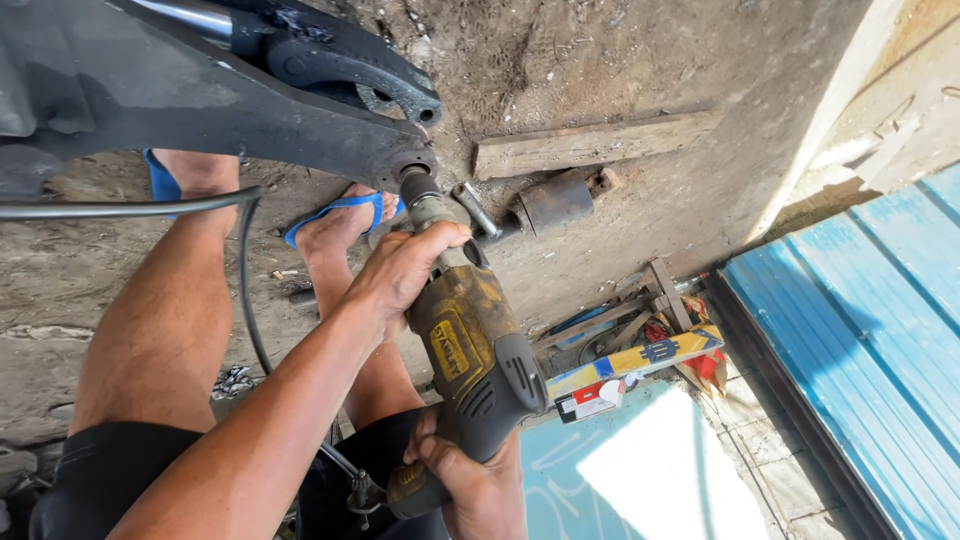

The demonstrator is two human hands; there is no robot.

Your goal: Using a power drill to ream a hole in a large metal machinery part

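1. I see my left hand (405, 268) wrapped around the front of the drill (470, 350), fingers pressed together over the neck just behind the chuck (428, 205).
2. My right hand (470, 475) grips the drill's handle from below, fingers curled tight on it; I cannot tell whether a finger sits on the trigger.
3. The drill is yellow and dark grey, dirty, and tilted so its nose points up and away from both grips.
4. Ahead of the left grip, the chuck meets the end of a black metal frame (200, 100), touching it at a round boss.
5. A black cable (245, 290) hangs beside the left forearm and runs down toward the right grip.
6. Beyond the left grip, past the chuck, a foot in a blue sandal (340, 215) rests on the dirt ground (620, 60).
7. Farther out from the chuck lie a metal rod (477, 208), a rusty cylinder (556, 203) and a wooden plank (590, 143), the plank farthest.
8. To the right of the right grip, near the drill's body, lies a long yellow and blue box (640, 362), with wood scraps (640, 310) just beyond it.
9. Well to the right of both grips stands a blue corrugated sheet (860, 310).
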